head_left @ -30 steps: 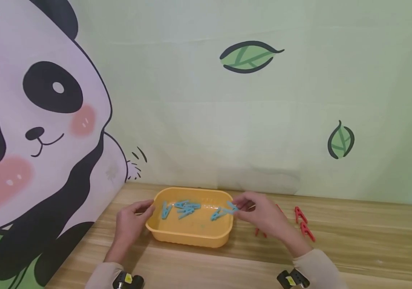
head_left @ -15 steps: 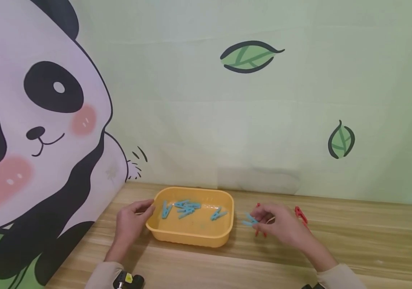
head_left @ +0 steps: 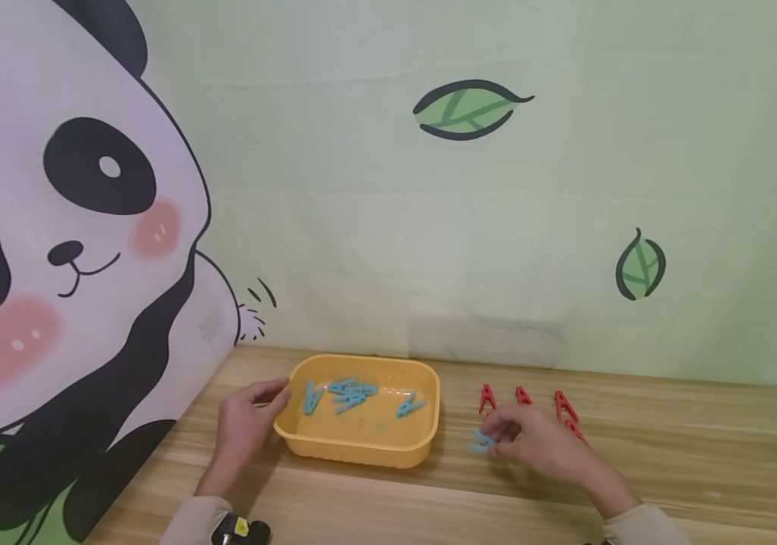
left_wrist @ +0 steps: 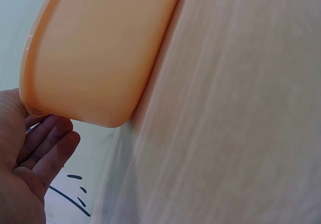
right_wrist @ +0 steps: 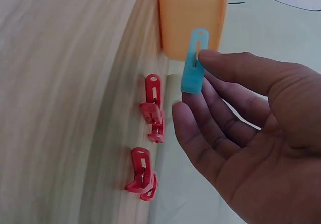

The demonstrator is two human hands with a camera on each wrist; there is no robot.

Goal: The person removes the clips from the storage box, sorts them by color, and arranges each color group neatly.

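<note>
My right hand [head_left: 534, 440] pinches a blue clothespin [right_wrist: 195, 63] between thumb and fingers, to the right of a yellow plastic basin [head_left: 354, 450]. In the right wrist view the clothespin is held above the table. Several more blue clothespins [head_left: 311, 397] lie inside the basin. My left hand [head_left: 245, 416] grips the basin's left rim; in the left wrist view its fingers lie against the underside of the rim [left_wrist: 30, 96]. Several red clothespins [head_left: 565, 406] sit behind and beside the right hand, which partly covers some of them.
The wooden table [head_left: 701, 446] carries the basin and the red clothespins. A pale green backdrop [head_left: 334, 227] with a panda and leaves printed on it rises behind the table's far edge.
My right hand has moved from the basin's right rim rightward and nearer to me, carrying the blue clothespin out of the basin. The left hand and basin have stayed put.
</note>
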